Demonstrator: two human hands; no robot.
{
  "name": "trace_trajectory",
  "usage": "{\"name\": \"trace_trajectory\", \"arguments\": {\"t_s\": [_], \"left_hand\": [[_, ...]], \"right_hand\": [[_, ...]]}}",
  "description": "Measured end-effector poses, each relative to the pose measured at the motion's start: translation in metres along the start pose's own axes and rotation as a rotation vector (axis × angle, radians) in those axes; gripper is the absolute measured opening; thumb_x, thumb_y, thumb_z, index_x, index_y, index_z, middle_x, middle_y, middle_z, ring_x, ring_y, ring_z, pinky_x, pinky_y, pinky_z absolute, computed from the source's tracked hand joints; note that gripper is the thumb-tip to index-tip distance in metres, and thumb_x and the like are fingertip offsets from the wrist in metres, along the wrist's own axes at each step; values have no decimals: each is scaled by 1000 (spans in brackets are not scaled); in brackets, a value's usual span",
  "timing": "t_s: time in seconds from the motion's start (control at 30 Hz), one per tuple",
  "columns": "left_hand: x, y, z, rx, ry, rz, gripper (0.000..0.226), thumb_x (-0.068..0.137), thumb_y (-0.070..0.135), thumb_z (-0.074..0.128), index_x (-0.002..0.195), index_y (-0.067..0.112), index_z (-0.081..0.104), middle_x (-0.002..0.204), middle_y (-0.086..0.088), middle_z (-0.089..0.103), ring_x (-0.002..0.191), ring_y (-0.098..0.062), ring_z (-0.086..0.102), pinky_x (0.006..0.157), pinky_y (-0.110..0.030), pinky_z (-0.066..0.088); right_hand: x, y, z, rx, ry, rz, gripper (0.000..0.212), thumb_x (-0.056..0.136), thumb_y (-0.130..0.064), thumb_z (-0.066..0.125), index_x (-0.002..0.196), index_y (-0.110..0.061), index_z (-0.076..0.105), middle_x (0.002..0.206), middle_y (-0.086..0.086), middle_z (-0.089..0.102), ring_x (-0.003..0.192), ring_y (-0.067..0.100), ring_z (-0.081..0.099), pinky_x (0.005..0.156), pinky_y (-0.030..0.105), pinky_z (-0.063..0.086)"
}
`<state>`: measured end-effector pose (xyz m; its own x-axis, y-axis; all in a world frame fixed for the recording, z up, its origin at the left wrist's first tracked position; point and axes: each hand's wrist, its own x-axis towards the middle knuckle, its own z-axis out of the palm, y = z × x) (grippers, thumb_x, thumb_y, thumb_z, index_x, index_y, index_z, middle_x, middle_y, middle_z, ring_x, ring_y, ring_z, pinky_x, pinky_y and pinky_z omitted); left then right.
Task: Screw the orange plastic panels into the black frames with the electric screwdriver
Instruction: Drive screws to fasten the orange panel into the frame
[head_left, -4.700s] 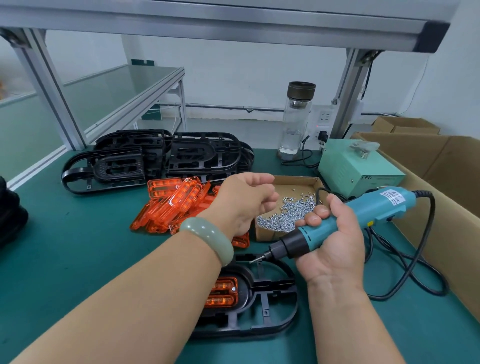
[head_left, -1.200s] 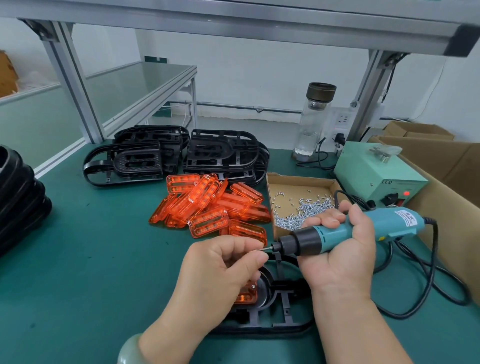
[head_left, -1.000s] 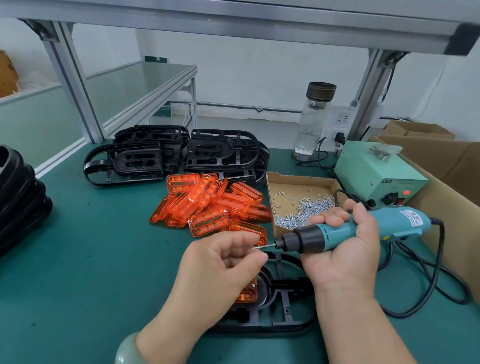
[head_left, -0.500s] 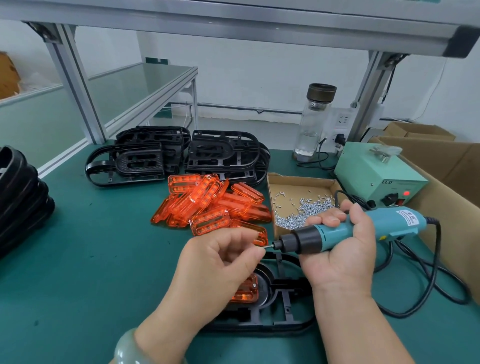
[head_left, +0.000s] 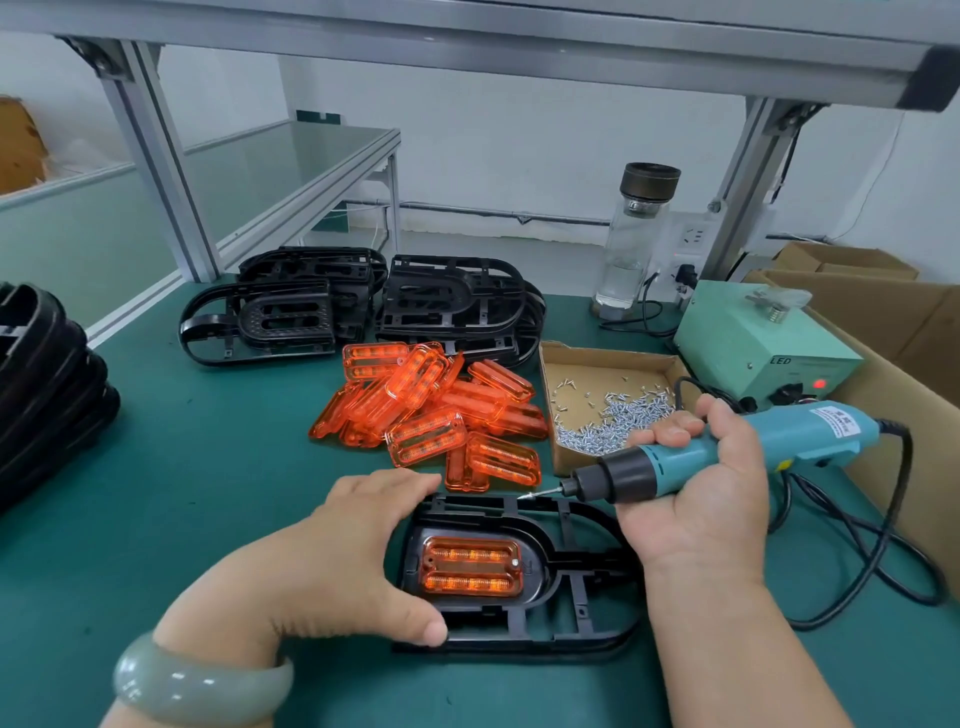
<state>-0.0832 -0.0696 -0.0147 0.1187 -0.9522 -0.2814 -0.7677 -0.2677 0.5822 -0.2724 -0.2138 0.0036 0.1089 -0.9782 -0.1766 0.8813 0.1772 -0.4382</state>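
A black frame (head_left: 582, 618) lies on the green mat in front of me with an orange panel (head_left: 470, 567) seated in it. My left hand (head_left: 337, 561) grips the frame's left end, fingers on the far edge and thumb on the near edge. My right hand (head_left: 696, 488) holds the teal electric screwdriver (head_left: 727, 449) nearly level, its bit with a screw on the tip hovering above the frame's far edge. One screw shows at the panel's right corner.
A heap of loose orange panels (head_left: 436, 410) lies behind the frame. A cardboard tray of screws (head_left: 605, 410) sits to its right, the green power box (head_left: 753, 343) beyond. Black frames (head_left: 363, 306) are stacked at the back and far left (head_left: 41, 374). A glass bottle (head_left: 636, 234) stands behind.
My left hand left the screwdriver tip, where it was setting a screw, and dropped to grip the frame's left end. The orange panel is uncovered now.
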Motion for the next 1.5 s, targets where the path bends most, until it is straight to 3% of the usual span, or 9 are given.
{"name": "trace_trajectory", "arguments": {"t_s": [0.17,0.37,0.53,0.67,1.27,1.5], "left_hand": [[2,14,8,22,9,18,125,46,67,67,150,35,7,138,29,15,133,3,6,113,-22,13],[9,27,21,54,17,39,122,51,69,63,150,35,1,147,25,6,136,0,-1,116,-27,8],[9,29,25,121,14,55,132,49,74,70,150,32,-5,148,23,2,136,-2,-4,118,-33,5],[10,33,29,129,60,85,126,58,68,75,150,29,-2,148,20,5,135,-2,0,115,-28,6],[10,36,30,117,76,92,122,58,67,75,150,29,5,148,18,10,136,-4,5,113,-27,9],[10,36,30,124,73,86,122,58,66,75,150,28,4,149,17,10,138,-7,4,115,-28,10]], "right_hand": [[-3,3,2,-41,-16,19,14,94,-18,57,83,-20,47,58,-11,47,43,3,45,54,17,44],[-6,9,2,-131,-78,21,14,94,-19,58,83,-22,50,58,-10,47,44,4,44,52,18,44],[-8,12,3,-187,-126,-4,14,93,-17,58,82,-23,54,58,-9,48,44,5,45,51,18,45],[-12,15,2,-227,-172,-28,14,94,-14,57,82,-22,55,58,-7,48,44,6,46,51,19,45],[-17,20,1,-350,-312,-91,17,94,-7,53,86,-21,57,58,-5,50,46,8,47,51,21,45],[-17,22,1,-416,-353,-133,9,82,-12,59,88,-19,56,58,-3,48,45,10,47,51,23,45]]}}
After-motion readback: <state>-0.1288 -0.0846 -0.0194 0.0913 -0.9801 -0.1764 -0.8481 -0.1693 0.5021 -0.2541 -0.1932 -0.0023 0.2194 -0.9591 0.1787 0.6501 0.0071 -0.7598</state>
